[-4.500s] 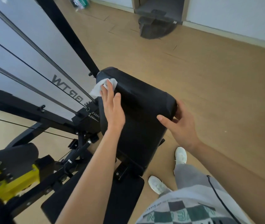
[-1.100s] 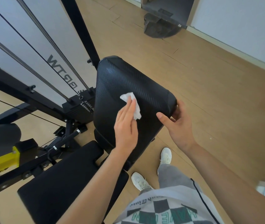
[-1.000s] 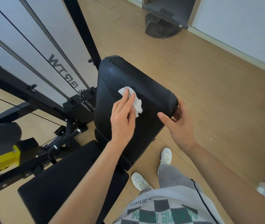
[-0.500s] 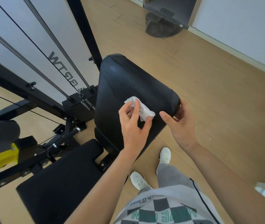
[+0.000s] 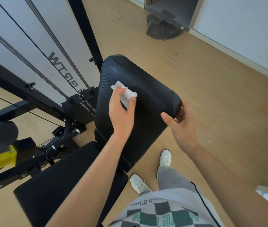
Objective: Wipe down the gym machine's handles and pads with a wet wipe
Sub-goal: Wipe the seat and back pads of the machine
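Wet wipe (image 5: 127, 95), white and crumpled, is pinched between the thumb and curled fingers (image 5: 116, 96) of the left hand (image 5: 121, 114) and pressed to the face of the black back pad (image 5: 148, 89), toward 9 o'clock of its middle. At 3 o'clock from the wet wipe, the right hand (image 5: 183, 126) grips the pad's near right corner, thumb in front, fingers curled behind. The seat pad (image 5: 61, 181) lies at 7 o'clock of the back pad, the weight stack (image 5: 81, 108) at 9 o'clock.
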A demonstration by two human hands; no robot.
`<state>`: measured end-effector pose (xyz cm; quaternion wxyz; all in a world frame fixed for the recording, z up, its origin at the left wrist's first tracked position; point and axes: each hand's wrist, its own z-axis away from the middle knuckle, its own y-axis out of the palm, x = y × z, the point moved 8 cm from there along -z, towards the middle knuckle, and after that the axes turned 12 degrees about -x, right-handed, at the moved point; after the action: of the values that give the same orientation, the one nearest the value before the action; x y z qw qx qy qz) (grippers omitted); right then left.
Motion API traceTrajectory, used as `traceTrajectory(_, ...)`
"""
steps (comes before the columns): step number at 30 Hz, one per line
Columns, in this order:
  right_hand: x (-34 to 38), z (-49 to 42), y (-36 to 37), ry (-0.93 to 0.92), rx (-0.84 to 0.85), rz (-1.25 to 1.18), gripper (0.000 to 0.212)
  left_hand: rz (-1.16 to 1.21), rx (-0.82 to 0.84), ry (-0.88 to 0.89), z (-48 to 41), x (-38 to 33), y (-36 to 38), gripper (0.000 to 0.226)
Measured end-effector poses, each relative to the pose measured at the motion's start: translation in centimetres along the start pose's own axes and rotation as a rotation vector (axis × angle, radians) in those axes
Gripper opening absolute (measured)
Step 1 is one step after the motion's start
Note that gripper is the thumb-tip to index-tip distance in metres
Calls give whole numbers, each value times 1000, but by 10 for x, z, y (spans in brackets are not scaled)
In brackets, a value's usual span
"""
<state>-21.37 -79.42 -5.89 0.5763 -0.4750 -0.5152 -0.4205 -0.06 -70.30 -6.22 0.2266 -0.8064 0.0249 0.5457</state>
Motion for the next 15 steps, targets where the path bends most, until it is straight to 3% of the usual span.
traceTrajectory(2,-1,0,0,7,2,-11,57,-1,40,80,20,-11,9,35)
traceTrajectory(8,0,0,0,14,9,-31,54,4,176,160,77,-16,23,54)
traceTrajectory(15,1,1,2,7,9,-8,58,-76,243,233,38,5,20,60)
